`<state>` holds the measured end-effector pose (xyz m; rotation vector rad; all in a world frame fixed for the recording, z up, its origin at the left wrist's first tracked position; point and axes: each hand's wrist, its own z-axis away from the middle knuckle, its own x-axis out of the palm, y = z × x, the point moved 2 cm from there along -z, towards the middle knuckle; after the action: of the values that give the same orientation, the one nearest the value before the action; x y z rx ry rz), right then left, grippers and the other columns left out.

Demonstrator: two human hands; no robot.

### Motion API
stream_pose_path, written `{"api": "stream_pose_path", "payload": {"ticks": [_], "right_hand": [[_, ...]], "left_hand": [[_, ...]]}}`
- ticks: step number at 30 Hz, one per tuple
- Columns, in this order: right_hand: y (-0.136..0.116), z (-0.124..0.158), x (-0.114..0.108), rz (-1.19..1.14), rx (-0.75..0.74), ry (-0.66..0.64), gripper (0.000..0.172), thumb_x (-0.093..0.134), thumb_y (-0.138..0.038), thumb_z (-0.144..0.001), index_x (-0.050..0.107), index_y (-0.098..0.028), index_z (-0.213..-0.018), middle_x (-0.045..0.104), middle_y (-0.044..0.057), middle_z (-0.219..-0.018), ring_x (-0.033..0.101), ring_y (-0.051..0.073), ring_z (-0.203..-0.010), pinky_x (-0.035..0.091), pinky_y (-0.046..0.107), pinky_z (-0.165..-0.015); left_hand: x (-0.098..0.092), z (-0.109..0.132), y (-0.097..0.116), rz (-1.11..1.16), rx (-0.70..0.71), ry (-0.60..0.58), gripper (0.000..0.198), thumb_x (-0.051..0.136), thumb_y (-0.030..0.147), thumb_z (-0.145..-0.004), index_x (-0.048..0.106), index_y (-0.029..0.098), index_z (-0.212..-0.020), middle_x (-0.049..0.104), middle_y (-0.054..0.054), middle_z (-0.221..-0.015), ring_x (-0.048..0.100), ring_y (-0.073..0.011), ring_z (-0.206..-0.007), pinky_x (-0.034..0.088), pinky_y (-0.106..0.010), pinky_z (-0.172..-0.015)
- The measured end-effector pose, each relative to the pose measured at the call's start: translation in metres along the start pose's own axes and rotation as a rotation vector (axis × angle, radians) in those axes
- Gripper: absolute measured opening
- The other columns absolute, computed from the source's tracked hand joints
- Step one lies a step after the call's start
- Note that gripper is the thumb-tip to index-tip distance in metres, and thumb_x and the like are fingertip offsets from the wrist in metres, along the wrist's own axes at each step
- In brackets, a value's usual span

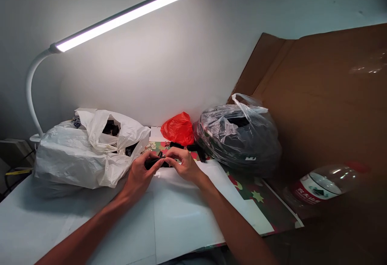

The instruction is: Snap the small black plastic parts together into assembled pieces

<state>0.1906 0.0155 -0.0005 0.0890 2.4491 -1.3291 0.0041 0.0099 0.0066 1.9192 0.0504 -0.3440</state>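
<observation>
My left hand [142,170] is closed round a small black part [152,162], whose exact kind I cannot make out. Thumb and fingers of my right hand [182,162] pinch together at the right end of this part, touching the left fingertips; anything tiny between them is hidden. Just beyond my hands lie several loose black pieces [196,149]. A scatter of small light-coloured bits [150,145] rests on the patterned sheet behind my left hand.
A white plastic bag [69,156] with black pieces stands left, a red bag [178,129] behind my hands, a clear bag [238,140] of dark things right. White sheets [181,216] cover the table. A lamp [123,17], cardboard [326,104] and a bottle [320,186] stand around.
</observation>
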Motion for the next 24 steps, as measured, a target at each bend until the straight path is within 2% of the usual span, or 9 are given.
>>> {"api": "stream_pose_path", "payload": {"ticks": [3, 8, 10, 13, 15, 17, 19, 21, 24], "right_hand": [[0.001, 0.000, 0.001, -0.027, 0.018, -0.002, 0.037, 0.066, -0.054, -0.099, 0.067, -0.020, -0.085, 0.064, 0.003, -0.082, 0.058, 0.018, -0.074, 0.047, 0.030, -0.067], [0.001, 0.001, 0.002, -0.104, 0.059, 0.012, 0.031, 0.070, -0.051, -0.096, 0.072, -0.020, -0.097, 0.071, 0.004, -0.092, 0.067, 0.019, -0.082, 0.054, 0.032, -0.077], [0.000, -0.001, 0.004, -0.148, 0.082, 0.034, 0.031, 0.074, -0.050, -0.093, 0.075, -0.021, -0.103, 0.074, 0.005, -0.096, 0.070, 0.020, -0.085, 0.057, 0.032, -0.078], [-0.002, -0.006, 0.004, -0.170, 0.097, 0.116, 0.031, 0.080, -0.049, -0.088, 0.078, -0.021, -0.100, 0.075, 0.005, -0.091, 0.069, 0.019, -0.078, 0.057, 0.031, -0.070], [-0.007, -0.009, 0.002, -0.185, 0.089, 0.181, 0.032, 0.085, -0.049, -0.083, 0.079, -0.020, -0.095, 0.075, 0.005, -0.087, 0.067, 0.018, -0.070, 0.057, 0.030, -0.064], [-0.017, -0.007, -0.005, -0.183, 0.071, 0.258, 0.034, 0.087, -0.050, -0.080, 0.079, -0.019, -0.093, 0.075, 0.005, -0.085, 0.067, 0.018, -0.065, 0.058, 0.031, -0.060], [-0.036, 0.000, -0.018, -0.114, 0.035, 0.368, 0.033, 0.087, -0.049, -0.081, 0.080, -0.020, -0.093, 0.076, 0.006, -0.081, 0.069, 0.019, -0.063, 0.059, 0.032, -0.060], [-0.061, 0.013, -0.038, 0.047, -0.030, 0.533, 0.030, 0.088, -0.046, -0.082, 0.082, -0.021, -0.096, 0.076, 0.005, -0.076, 0.071, 0.022, -0.064, 0.060, 0.033, -0.061], [-0.100, 0.032, -0.077, 0.364, -0.199, 0.818, 0.031, 0.093, -0.043, -0.076, 0.083, -0.022, -0.096, 0.077, 0.005, -0.077, 0.071, 0.022, -0.061, 0.059, 0.034, -0.059]], "left_hand": [[-0.001, -0.001, -0.003, -0.007, 0.008, -0.001, 0.033, 0.075, 0.051, -0.088, 0.065, 0.020, -0.082, 0.067, 0.000, -0.074, 0.058, -0.0152, -0.065, 0.044, -0.025, -0.060], [-0.004, -0.002, -0.001, -0.009, 0.004, 0.002, 0.034, 0.076, 0.053, -0.088, 0.067, 0.021, -0.090, 0.075, -0.005, -0.091, 0.069, -0.0218, -0.082, 0.052, -0.029, -0.073], [-0.005, -0.003, 0.003, 0.009, -0.011, -0.016, 0.035, 0.076, 0.055, -0.087, 0.069, 0.021, -0.094, 0.076, -0.006, -0.093, 0.070, -0.0234, -0.085, 0.052, -0.029, -0.071], [-0.006, -0.005, 0.004, 0.063, -0.024, -0.042, 0.040, 0.077, 0.057, -0.085, 0.068, 0.022, -0.101, 0.073, -0.005, -0.086, 0.065, -0.0188, -0.071, 0.047, -0.024, -0.058], [-0.006, -0.005, 0.000, 0.149, -0.052, -0.050, 0.048, 0.076, 0.059, -0.085, 0.065, 0.023, -0.114, 0.069, -0.001, -0.079, 0.054, -0.0130, -0.054, 0.038, -0.022, -0.048], [-0.005, -0.004, -0.007, 0.258, -0.068, -0.055, 0.057, 0.073, 0.061, -0.086, 0.059, 0.025, -0.128, 0.065, 0.002, -0.075, 0.043, -0.0101, -0.045, 0.033, -0.021, -0.043], [-0.003, -0.001, -0.010, 0.320, -0.051, -0.064, 0.054, 0.068, 0.060, -0.090, 0.059, 0.026, -0.132, 0.064, 0.003, -0.075, 0.041, -0.0096, -0.043, 0.033, -0.022, -0.042], [-0.003, 0.004, -0.009, 0.316, -0.033, -0.071, 0.041, 0.065, 0.056, -0.094, 0.067, 0.027, -0.122, 0.065, 0.002, -0.074, 0.041, -0.0097, -0.045, 0.034, -0.022, -0.043], [-0.004, 0.011, -0.001, 0.340, -0.038, -0.055, 0.028, 0.070, 0.050, -0.091, 0.076, 0.022, -0.090, 0.063, 0.000, -0.071, 0.042, -0.0105, -0.047, 0.035, -0.024, -0.042]]}}
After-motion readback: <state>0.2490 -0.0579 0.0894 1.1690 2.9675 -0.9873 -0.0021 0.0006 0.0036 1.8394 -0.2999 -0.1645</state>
